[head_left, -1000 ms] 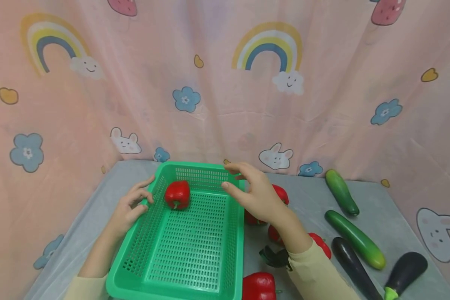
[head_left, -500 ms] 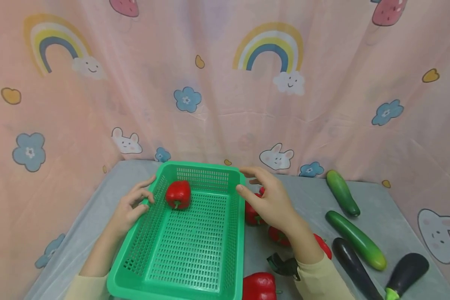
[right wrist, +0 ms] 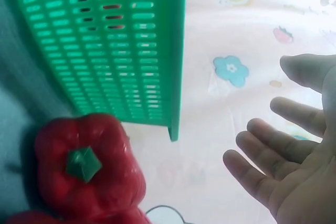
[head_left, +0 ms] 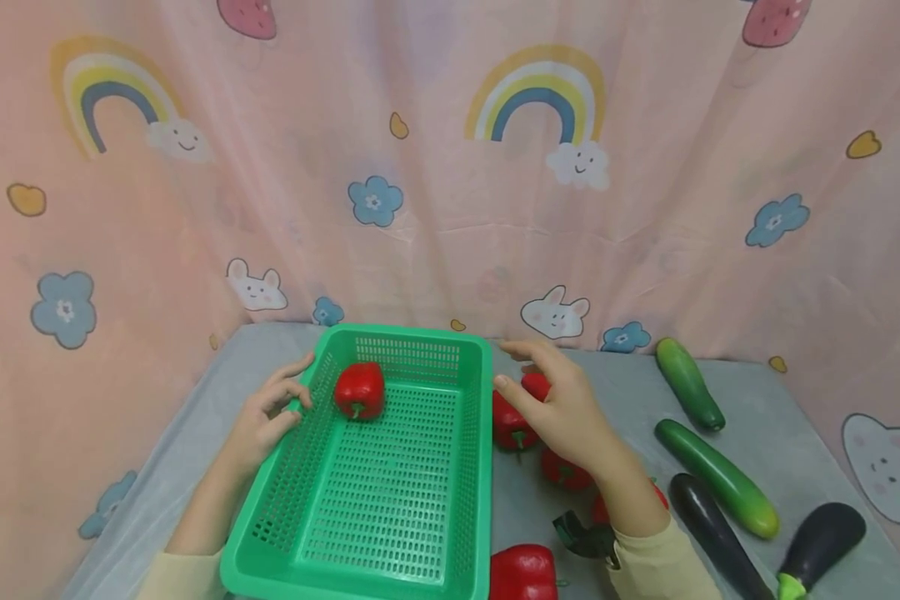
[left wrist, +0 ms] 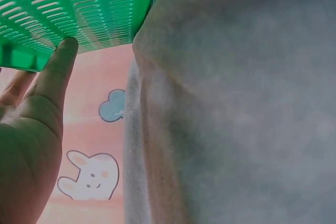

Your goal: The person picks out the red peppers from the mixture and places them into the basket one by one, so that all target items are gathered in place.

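A green plastic basket [head_left: 390,467] with slotted walls holds one red bell pepper [head_left: 359,391] near its far left corner. My left hand [head_left: 266,417] grips the basket's left rim; in the left wrist view its thumb [left wrist: 62,69] lies against the outer wall. Just right of the basket, my right hand [head_left: 558,404] hovers with parted fingers and nothing in them. Under and around it sit several red bell peppers [head_left: 512,425], some partly hidden by the hand and forearm. In the right wrist view a bell pepper [right wrist: 89,166] stands beside the basket wall, apart from the hand.
Two green zucchini-like vegetables [head_left: 712,475] and two dark eggplants [head_left: 821,546] lie on the right of the grey-covered table [head_left: 607,375]. Another red bell pepper [head_left: 525,573] sits at the basket's near right corner. A pink patterned curtain [head_left: 450,208] hangs behind.
My right hand has moved right, from over the basket's far right rim to above the bell peppers outside it. The left hand stays on the rim.
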A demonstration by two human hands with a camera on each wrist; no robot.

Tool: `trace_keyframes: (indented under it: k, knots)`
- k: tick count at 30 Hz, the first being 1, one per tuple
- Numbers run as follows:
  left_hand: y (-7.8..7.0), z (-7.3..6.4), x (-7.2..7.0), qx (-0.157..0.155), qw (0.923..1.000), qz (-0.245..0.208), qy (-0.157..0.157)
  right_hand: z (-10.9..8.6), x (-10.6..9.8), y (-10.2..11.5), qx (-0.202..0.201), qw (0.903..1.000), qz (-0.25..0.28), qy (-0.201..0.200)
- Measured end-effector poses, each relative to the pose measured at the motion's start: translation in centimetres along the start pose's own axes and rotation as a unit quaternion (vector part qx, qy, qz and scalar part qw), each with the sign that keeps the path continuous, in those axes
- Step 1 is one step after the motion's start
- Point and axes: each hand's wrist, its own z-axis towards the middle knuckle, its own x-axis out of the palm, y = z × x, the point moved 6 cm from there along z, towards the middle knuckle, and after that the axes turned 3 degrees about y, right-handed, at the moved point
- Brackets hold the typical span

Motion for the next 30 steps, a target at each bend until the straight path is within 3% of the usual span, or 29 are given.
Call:
trace_keyframes:
  k: [16, 30]
  knots:
    - [0.2, -0.3, 0.2, -0.008, 1.0000, -0.002, -0.002, -0.8, -1.5, -1.1, 0.061, 0.9980, -0.011, 0.013]
    - [0.0, -0.1, 0.1, -0.009, 1.0000, 0.000, -0.002, -0.8, -2.7, -2.0, 0.073, 0.9971, -0.020, 0.006]
